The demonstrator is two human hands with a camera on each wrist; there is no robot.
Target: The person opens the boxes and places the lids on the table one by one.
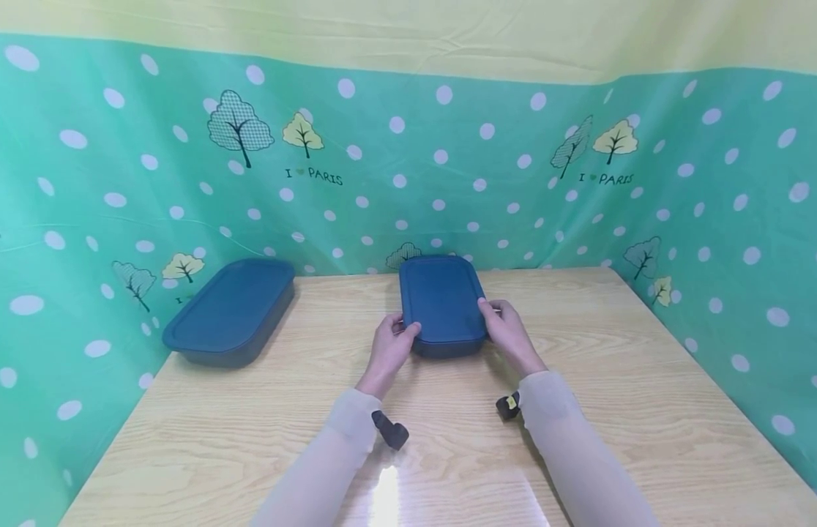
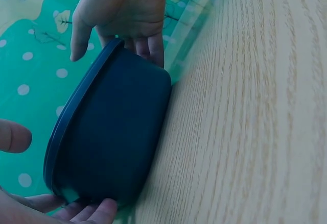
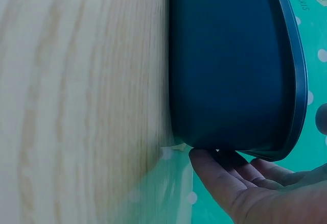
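Grey sleeves [image 1: 319,468] come in from six o'clock, a small black wrist camera [image 1: 390,430] by the left cuff and another, marked with yellow, by the right, over a wood-grain table [image 1: 646,410] streaked with glare. Ahead, a person's left hand [image 1: 392,345] sits at eight o'clock and the right hand [image 1: 510,329] at four o'clock around a small dark-blue lidded container [image 1: 444,300], which rests on the tabletop at twelve o'clock, near the far edge. The grip is loose: fingers of each hand touch the side wall beneath the lid's rim, while the wrist views show both thumbs standing wide of the lid. The lid is on. At nine o'clock from that container, well apart, a larger dark-blue lidded container [image 1: 232,307] lies angled at the table's left edge, its lid on too. Beyond hangs a green polka-dot curtain [image 1: 441,197], printed with trees and "PARIS" at eleven and one o'clock, with a pale yellow band above.
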